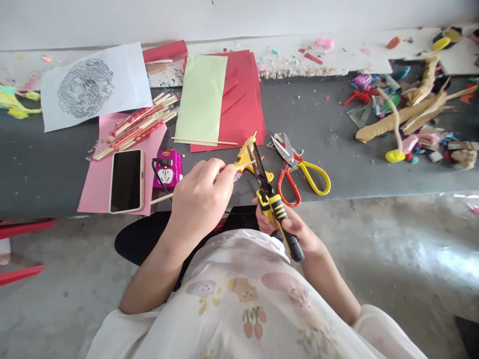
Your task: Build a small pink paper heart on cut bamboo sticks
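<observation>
My left hand (204, 192) is closed round a thin wooden chopstick (245, 165). The stick's other end sticks out behind the hand toward the phone. My right hand (295, 227) grips pliers (277, 204) with yellow and black handles, their dark jaws pointing up and away from me. The tip of the chopstick lies at the jaws; whether they pinch it I cannot tell. Just behind, a yellow glue gun (245, 152) rests on the table, partly hidden by my left hand and the pliers. Scissors (295, 162) with one red and one yellow handle lie to the right.
Wrapped chopsticks (138, 124) and a phone (127, 180) lie on pink paper (93, 177), beside a purple power socket (168, 169). Another stick (204, 141) crosses green paper (202, 97) over red sheets (243, 104). A dragon print (127, 75) is back left; craft scraps (422, 114) clutter the right.
</observation>
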The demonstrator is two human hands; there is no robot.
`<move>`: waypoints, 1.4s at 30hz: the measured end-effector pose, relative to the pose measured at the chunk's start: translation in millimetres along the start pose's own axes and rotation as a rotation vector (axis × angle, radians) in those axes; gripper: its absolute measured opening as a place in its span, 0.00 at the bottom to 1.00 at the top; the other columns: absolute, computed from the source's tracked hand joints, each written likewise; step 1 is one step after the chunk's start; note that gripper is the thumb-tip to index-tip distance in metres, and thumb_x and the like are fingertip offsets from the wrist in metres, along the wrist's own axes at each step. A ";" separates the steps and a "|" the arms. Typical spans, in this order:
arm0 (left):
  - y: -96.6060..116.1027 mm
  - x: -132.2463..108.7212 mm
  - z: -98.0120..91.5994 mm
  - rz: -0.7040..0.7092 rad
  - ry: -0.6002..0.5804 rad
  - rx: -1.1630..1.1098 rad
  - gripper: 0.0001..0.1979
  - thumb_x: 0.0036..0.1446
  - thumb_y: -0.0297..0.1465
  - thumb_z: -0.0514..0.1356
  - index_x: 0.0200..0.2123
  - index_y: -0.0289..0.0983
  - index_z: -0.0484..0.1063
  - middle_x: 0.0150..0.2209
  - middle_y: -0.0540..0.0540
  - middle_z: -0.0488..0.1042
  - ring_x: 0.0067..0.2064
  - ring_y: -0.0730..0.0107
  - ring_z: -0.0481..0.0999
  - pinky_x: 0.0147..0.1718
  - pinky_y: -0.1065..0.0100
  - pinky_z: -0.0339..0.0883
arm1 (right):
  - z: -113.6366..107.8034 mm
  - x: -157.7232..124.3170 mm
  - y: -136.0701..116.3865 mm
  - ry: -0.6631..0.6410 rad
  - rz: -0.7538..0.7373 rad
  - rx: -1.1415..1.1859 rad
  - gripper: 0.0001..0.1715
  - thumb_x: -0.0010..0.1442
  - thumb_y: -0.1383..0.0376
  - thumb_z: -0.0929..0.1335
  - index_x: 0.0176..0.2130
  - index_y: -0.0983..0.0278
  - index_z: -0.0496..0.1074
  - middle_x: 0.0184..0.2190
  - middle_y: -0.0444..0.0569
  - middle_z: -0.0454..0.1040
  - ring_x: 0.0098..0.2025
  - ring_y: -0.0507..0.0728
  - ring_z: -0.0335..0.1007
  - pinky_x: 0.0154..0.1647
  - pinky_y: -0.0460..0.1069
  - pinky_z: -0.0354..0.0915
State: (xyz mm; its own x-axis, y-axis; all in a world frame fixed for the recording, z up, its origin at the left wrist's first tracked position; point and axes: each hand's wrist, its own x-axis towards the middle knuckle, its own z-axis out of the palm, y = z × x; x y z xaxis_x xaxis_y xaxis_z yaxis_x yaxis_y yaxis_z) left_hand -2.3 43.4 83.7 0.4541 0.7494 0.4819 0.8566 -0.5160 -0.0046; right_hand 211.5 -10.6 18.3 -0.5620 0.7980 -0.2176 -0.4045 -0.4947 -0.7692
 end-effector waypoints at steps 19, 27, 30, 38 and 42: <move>-2.7 -2.2 1.7 0.018 0.007 0.035 0.08 0.64 0.26 0.56 0.40 0.35 0.76 0.33 0.47 0.76 0.34 0.68 0.72 0.30 0.67 0.62 | -2.3 0.0 1.1 -0.044 0.001 -0.014 0.35 0.54 0.53 0.71 0.57 0.61 0.62 0.33 0.43 0.58 0.29 0.50 0.51 0.30 0.48 0.49; -8.0 -1.5 -0.1 0.026 -0.017 -0.016 0.07 0.64 0.26 0.56 0.40 0.36 0.75 0.35 0.47 0.76 0.35 0.68 0.73 0.32 0.68 0.63 | -5.3 -0.9 1.6 -0.084 -0.005 0.057 0.37 0.53 0.54 0.71 0.58 0.62 0.62 0.32 0.42 0.58 0.28 0.50 0.50 0.29 0.48 0.50; -7.4 -1.7 -0.8 0.023 -0.021 -0.007 0.08 0.64 0.26 0.56 0.40 0.36 0.76 0.34 0.47 0.76 0.34 0.68 0.73 0.32 0.68 0.63 | -3.4 -0.3 0.6 -0.061 0.005 0.030 0.36 0.54 0.54 0.71 0.57 0.62 0.62 0.32 0.42 0.58 0.28 0.50 0.49 0.29 0.48 0.49; -4.2 -5.0 -1.2 0.014 -0.045 0.054 0.10 0.64 0.25 0.54 0.42 0.37 0.75 0.33 0.46 0.74 0.33 0.67 0.71 0.31 0.66 0.62 | 1.1 0.9 1.7 0.005 0.028 -0.024 0.28 0.55 0.55 0.68 0.53 0.61 0.63 0.32 0.43 0.58 0.29 0.51 0.50 0.29 0.49 0.51; -2.8 -4.8 4.8 -0.027 -0.053 0.021 0.10 0.65 0.26 0.53 0.44 0.36 0.74 0.36 0.44 0.76 0.36 0.65 0.73 0.34 0.65 0.63 | 2.6 3.6 0.4 0.071 0.027 -0.186 0.29 0.56 0.54 0.68 0.53 0.61 0.61 0.33 0.44 0.61 0.30 0.52 0.54 0.31 0.49 0.55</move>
State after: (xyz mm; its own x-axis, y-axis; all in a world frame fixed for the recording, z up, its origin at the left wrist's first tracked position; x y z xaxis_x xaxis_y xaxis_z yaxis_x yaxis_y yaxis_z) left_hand -5.7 43.2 77.1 0.4425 0.7841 0.4353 0.8733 -0.4870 -0.0105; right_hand 207.4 -8.9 18.7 -0.5156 0.8110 -0.2765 -0.2462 -0.4493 -0.8588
